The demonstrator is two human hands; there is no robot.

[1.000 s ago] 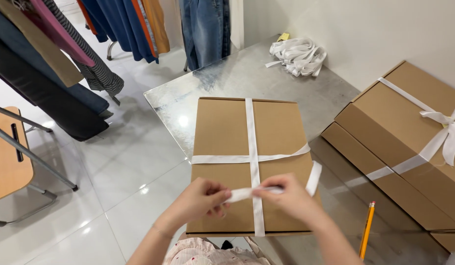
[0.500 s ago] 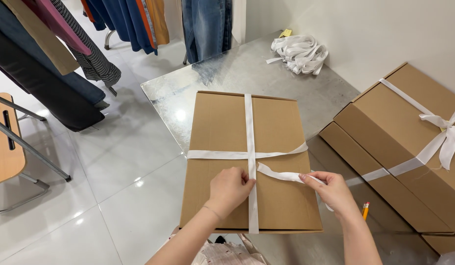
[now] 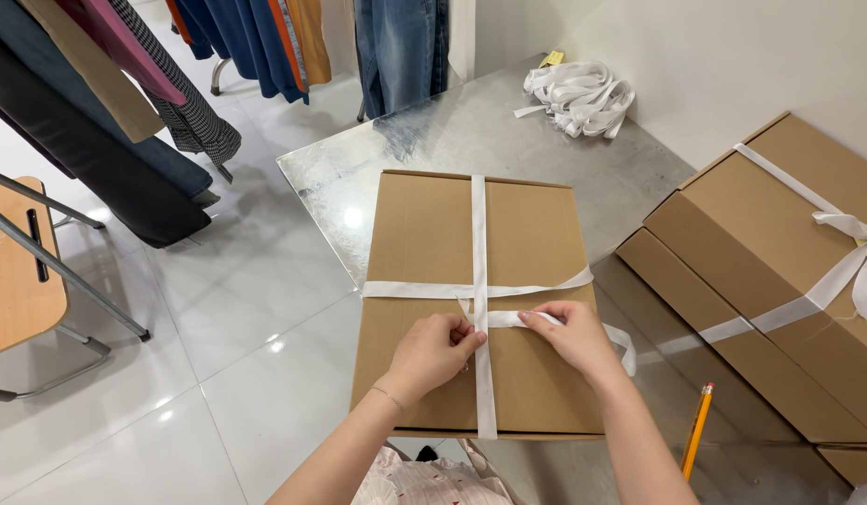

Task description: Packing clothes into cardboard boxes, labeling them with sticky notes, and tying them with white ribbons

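Note:
A flat brown cardboard box (image 3: 424, 234) lies on the metal table (image 3: 452, 140) with a white ribbon (image 3: 478, 224) crossed over its lid. My left hand (image 3: 433, 353) pinches the ribbon just below the crossing. Beside it, my right hand (image 3: 569, 337) holds a loose ribbon end that loops off to the right over the box edge. The two hands sit close together, almost touching, on the near half of the lid.
Two more ribboned cardboard boxes (image 3: 789, 252) are stacked at the right. A yellow pencil (image 3: 696, 430) lies by them. A bundle of white ribbon (image 3: 576, 93) rests at the table's far corner. Hanging clothes (image 3: 172, 84) and a wooden chair (image 3: 17, 271) stand at the left.
My right hand had pulled its ribbon end out to the right; it has come back toward the left hand, and both now meet near the crossing.

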